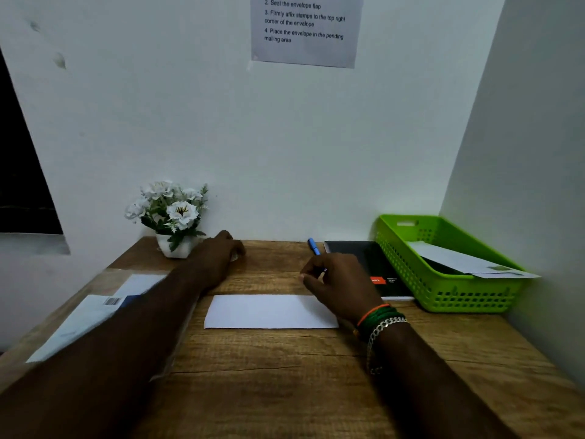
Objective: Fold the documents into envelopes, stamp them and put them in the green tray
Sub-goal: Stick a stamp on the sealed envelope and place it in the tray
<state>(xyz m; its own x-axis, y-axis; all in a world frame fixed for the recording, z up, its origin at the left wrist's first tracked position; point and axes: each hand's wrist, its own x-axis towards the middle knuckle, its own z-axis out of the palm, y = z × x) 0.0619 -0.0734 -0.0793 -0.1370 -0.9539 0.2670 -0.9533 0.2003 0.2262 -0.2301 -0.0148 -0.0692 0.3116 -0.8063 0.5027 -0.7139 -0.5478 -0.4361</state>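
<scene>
Starting at the left edge of the wooden desk (285, 375), a loose pile of white papers (79, 324) is seen, one with a barcode label, partly hidden under the left forearm. Further back from the folded paper, a small white pot of fake white flowers (172, 213) is parked against the wall.

The left hand (221, 251) is stretched out toward that back edge, just right of the pot. Its fingers are curled downward onto the desk, and something pale is half seen under them, but what it is, or whether it's actually gripped, can't be told from here.

Dead centre, the white folded paper (269, 312) is laid flat on the desk, long side facing the person, touched by nothing except maybe the right wrist hanging over its right end.

The right hand (338, 280) is held just beyond that right end, fingers curled round a blue pen (313, 245) whose tip sticks up and away. Bracelets are worn on that wrist.

Right of the pen, a black notebook (373, 264) with an orange label is lying flat. Beside it, in the corner, the green tray (443, 299) is sitting with a white envelope (462, 261) tilted inside, its end poking over the rim.

Up on the wall above the folded paper, a printed instruction sheet (307, 30) is stuck.
</scene>
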